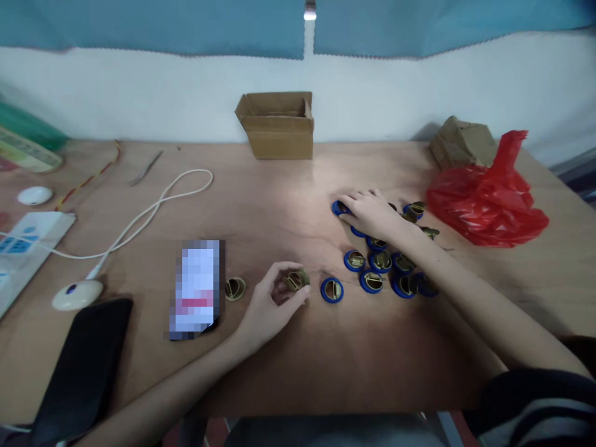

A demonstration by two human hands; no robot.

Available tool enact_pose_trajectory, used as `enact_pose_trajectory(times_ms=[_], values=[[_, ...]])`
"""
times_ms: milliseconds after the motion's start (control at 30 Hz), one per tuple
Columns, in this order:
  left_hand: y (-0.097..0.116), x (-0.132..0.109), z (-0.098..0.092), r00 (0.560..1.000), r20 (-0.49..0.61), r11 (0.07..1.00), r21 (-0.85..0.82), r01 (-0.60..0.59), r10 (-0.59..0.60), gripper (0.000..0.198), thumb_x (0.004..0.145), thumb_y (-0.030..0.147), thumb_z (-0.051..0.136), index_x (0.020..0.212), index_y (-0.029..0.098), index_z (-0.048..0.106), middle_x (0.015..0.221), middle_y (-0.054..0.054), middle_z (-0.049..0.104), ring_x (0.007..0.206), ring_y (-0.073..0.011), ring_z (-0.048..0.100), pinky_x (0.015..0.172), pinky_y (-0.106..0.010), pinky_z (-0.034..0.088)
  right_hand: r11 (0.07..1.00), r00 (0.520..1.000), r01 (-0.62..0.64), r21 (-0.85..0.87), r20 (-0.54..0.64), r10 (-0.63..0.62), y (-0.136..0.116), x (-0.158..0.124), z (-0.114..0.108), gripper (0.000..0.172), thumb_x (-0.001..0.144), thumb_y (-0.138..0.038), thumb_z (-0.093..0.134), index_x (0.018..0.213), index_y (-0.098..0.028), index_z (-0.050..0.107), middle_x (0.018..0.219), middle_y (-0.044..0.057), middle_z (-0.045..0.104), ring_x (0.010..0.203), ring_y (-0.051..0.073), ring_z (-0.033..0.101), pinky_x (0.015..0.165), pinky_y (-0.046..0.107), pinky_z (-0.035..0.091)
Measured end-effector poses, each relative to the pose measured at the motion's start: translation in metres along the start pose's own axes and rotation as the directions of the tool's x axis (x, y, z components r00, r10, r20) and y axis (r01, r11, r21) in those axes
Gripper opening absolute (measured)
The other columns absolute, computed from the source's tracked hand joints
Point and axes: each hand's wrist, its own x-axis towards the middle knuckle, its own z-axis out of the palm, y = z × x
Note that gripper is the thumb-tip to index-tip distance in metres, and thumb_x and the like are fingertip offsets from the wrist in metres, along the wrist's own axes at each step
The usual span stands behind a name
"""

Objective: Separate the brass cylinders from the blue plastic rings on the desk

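Between the thumb and fingers of my left hand [274,295] is a round brass-coloured pin badge [294,280], its pin side up. My right hand [370,212] reaches to the far edge of a group of blue-rimmed badges, its thumb and fingers closed around one blue-rimmed badge [339,207]. Several more of these lie pin side up below and beside that wrist, such as a badge [371,281] near the front. A single blue-rimmed badge [332,290] lies just right of my left hand. Left of that hand, a brass badge without blue rim [235,288] rests by a phone. My right forearm hides part of the group.
A phone with a blurred screen [198,285] and a black phone [84,366] lie left. A white cable [153,208] loops toward a power strip [35,248]. An open cardboard box [282,136] stands at the wall; a red plastic bag [488,205] sits at the right.
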Motion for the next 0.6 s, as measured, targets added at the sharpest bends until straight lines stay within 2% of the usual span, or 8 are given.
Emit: enact_pose_trajectory(times_ms=[100,167,267,367,467,533,600], values=[[-0.001,0.001,0.0,0.999,0.01,0.998,-0.052,0.031,-0.03,0.033,0.081,0.024,0.075,0.11,0.021,0.061,0.096,-0.002,0.071,0.079,-0.0137,0.073,0.066,-0.022,0.062,0.998,0.993,-0.032,0.06,-0.109,0.039,-0.013,-0.009,-0.012,0.038,0.097,-0.019,0.051,0.134,-0.012,0.057,0.125,0.021,0.066,0.112,0.036,0.062,0.094,0.051,0.046],[-0.001,0.0,0.001,0.999,0.023,0.996,-0.074,0.04,-0.039,0.033,0.08,0.023,0.076,0.11,0.021,0.063,0.097,-0.002,0.072,0.082,-0.0141,0.074,0.069,-0.022,0.063,0.984,0.974,-0.005,0.179,-0.224,0.046,-0.028,-0.024,-0.024,0.046,0.097,-0.015,0.047,0.143,-0.013,0.05,0.128,0.021,0.062,0.108,0.033,0.065,0.088,0.047,0.052],[0.0,-0.002,0.002,0.997,0.055,0.991,-0.116,0.06,-0.054,0.033,0.08,0.02,0.077,0.11,0.021,0.064,0.097,-0.002,0.074,0.086,-0.0138,0.075,0.075,-0.022,0.063,0.907,0.923,0.169,0.386,-0.384,-0.008,-0.058,-0.058,-0.039,0.038,0.097,-0.016,0.051,0.135,-0.019,0.054,0.129,0.016,0.061,0.111,0.028,0.066,0.09,0.042,0.055],[0.002,-0.005,0.003,0.998,0.059,0.987,-0.157,0.034,-0.025,0.033,0.078,0.018,0.078,0.108,0.021,0.066,0.098,-0.002,0.076,0.09,-0.0136,0.076,0.081,-0.021,0.062,0.753,0.905,0.25,0.609,-0.423,0.041,-0.092,-0.091,-0.041,0.028,0.094,-0.022,0.064,0.121,-0.024,0.054,0.116,0.007,0.07,0.117,0.025,0.067,0.094,0.037,0.057],[0.006,-0.007,0.002,0.998,0.063,0.985,-0.172,-0.018,0.029,0.033,0.077,0.017,0.08,0.108,0.02,0.069,0.103,-0.005,0.078,0.092,-0.0153,0.077,0.084,-0.022,0.062,0.597,0.915,0.253,0.761,-0.388,0.106,-0.117,-0.111,-0.032,0.029,0.09,-0.024,0.071,0.11,-0.025,0.05,0.134,0.009,0.066,0.122,0.023,0.066,0.104,0.037,0.055],[0.008,-0.008,0.002,0.996,0.075,0.985,-0.171,-0.032,0.045,0.034,0.076,0.016,0.08,0.109,0.019,0.07,0.107,-0.006,0.078,0.092,-0.0172,0.077,0.084,-0.025,0.063,0.547,0.91,0.289,0.785,-0.403,0.097,-0.126,-0.116,-0.021,0.03,0.088,-0.021,0.072,0.109,-0.025,0.05,0.137,0.009,0.065,0.129,0.024,0.061,0.111,0.044,0.051],[0.008,-0.009,0.001,0.994,0.096,0.984,-0.175,-0.034,0.051,0.036,0.077,0.014,0.079,0.111,0.019,0.071,0.109,-0.007,0.078,0.093,-0.0191,0.078,0.084,-0.027,0.064,0.542,0.914,0.298,0.785,-0.399,0.075,-0.13,-0.117,-0.012,0.041,0.089,-0.019,0.07,0.122,-0.025,0.048,0.14,0.01,0.063,0.136,0.026,0.055,0.115,0.05,0.046]])
